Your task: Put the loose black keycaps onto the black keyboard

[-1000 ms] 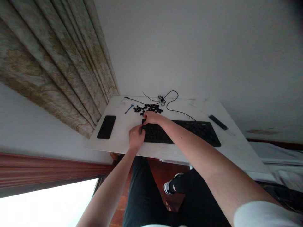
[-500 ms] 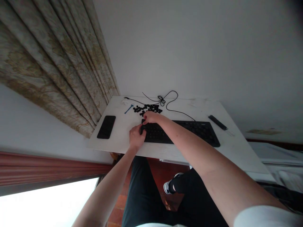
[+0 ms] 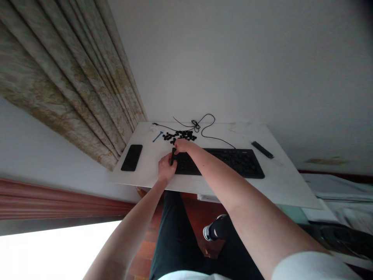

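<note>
**Q: Where are the edges, and what room do I have around the hands?**

A: I'm reading this from the head camera, with 12 o'clock at the top of the view and the hands at its centre. The white worktop (image 3: 279, 186) ends close by at 6 o'clock, just past the left hand (image 3: 166, 167). Its far edge lies at 12 o'clock, beyond the loose black keycaps (image 3: 179, 135) and a looped black cable (image 3: 201, 130). At 9 o'clock, a black smartphone (image 3: 131, 157) sits well apart from the left hand, near the worktop's edge. To the right, the black keyboard (image 3: 218, 163) runs out toward 3 o'clock, taking up most of that side. A narrow black strip (image 3: 262, 149) lies past its far corner at about 2 o'clock.

**Q: And the hands themselves?**

A: The left hand's fingers are closed around a small black piece (image 3: 173, 156), which stands tilted at the keyboard's left end. The right hand (image 3: 183, 146) is curved over the top of that piece, right beside the keyboard. I can't tell whether it's gripping or only touching.

**Q: What's nearest them?**

A: The keycaps lie in a scattered heap near the hands at 12 o'clock, not touching them. A slim blue tool (image 3: 157, 136) lies beside the heap at 11 o'clock.
</note>
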Available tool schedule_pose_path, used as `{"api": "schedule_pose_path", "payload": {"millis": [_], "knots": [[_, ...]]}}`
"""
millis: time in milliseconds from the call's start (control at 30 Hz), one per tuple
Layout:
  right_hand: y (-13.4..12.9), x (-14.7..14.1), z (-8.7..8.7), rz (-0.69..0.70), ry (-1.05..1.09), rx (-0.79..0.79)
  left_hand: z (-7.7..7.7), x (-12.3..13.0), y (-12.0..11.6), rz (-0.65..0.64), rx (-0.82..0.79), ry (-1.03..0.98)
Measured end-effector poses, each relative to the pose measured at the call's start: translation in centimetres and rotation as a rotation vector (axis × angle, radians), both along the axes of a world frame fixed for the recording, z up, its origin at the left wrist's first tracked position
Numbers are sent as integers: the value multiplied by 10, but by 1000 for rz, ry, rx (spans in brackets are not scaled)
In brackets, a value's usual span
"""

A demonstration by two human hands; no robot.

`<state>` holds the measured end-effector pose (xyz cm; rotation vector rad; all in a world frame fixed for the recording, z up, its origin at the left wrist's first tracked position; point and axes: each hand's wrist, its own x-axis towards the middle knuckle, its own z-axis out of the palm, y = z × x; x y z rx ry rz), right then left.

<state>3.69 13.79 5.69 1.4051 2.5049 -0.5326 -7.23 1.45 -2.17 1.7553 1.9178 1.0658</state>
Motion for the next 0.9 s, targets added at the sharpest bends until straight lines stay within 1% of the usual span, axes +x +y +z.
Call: {"api": "schedule_pose_path", "payload": {"millis": [100, 167, 200, 267, 333, 400, 500, 567, 633, 733, 800, 900], "knots": [[-2, 6, 0, -7, 88, -43, -1, -2, 1, -3, 21, 20], [-4, 14, 0, -28, 213, -75, -1, -2, 1, -17, 35, 63], [-6, 21, 0, -56, 288, -66, -1, -2, 1, -26, 41, 87], [-12, 40, 0, -152, 431, 20, -2, -1, 1, -38, 47, 131], [-22, 69, -1, -280, 536, 176, -2, 0, 0, -42, 43, 159], [-38, 109, -6, -429, 594, 292, -2, 2, -1, -44, 31, 176], [-70, 178, -20, -601, 643, 471, -1, 3, -1, -38, 13, 188], [-93, 221, -34, -672, 630, 585, 0, 4, -1, -34, 9, 192], [-114, 255, -50, -696, 573, 689, 0, 6, -1, -31, 5, 200], [-135, 285, -70, -674, 503, 843, 2, 8, -2, -23, -4, 215], [-143, 293, -80, -662, 461, 909, 3, 10, -3, -19, -10, 223], [-147, 293, -86, -630, 409, 942, 6, 10, 0, -24, 4, 224]]}}
